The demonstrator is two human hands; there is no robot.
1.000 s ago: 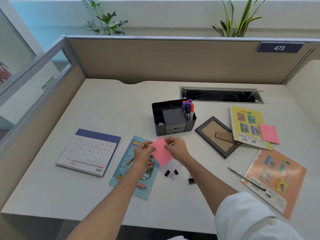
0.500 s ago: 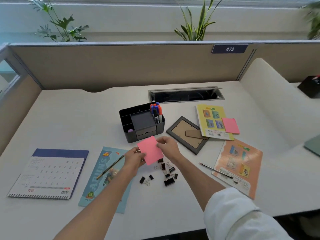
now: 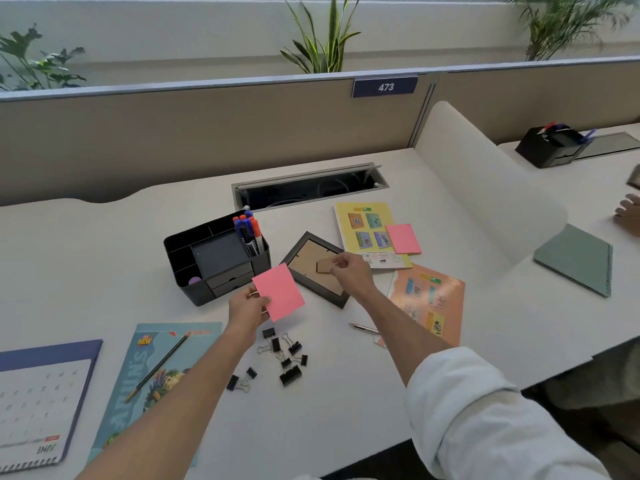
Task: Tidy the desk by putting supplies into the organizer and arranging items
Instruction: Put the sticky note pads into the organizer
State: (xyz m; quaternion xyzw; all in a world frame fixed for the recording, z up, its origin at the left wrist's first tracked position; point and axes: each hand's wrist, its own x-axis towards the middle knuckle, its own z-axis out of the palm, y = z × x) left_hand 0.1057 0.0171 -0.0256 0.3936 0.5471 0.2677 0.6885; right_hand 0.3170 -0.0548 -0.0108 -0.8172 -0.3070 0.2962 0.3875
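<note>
My left hand (image 3: 247, 311) pinches a pink sticky-note pad (image 3: 278, 292) by its lower left corner, holding it tilted just in front of the black desk organizer (image 3: 180, 240). Several markers (image 3: 247, 230) stand in the organizer's right compartment. My right hand (image 3: 349, 275) hovers over the face-down picture frame (image 3: 304, 258), fingers curled with thumb and forefinger together; I see nothing in it. Several black binder clips (image 3: 284, 355) lie loose on the desk below my hands. A second pink pad (image 3: 403, 239) rests on a yellow booklet (image 3: 360, 223).
A pencil (image 3: 159, 365) lies on a blue booklet (image 3: 138, 393), beside a June calendar (image 3: 34, 403) at the left. An orange booklet (image 3: 429, 299) and a pen (image 3: 363, 328) lie right. Behind is an open cable slot (image 3: 311, 188). The neighbouring desk has a green notebook (image 3: 575, 261) and another person's hand (image 3: 628, 214).
My right hand has let go of the pink pad and moved right, over the picture frame. My left hand now holds the pad alone. My view has swung right.
</note>
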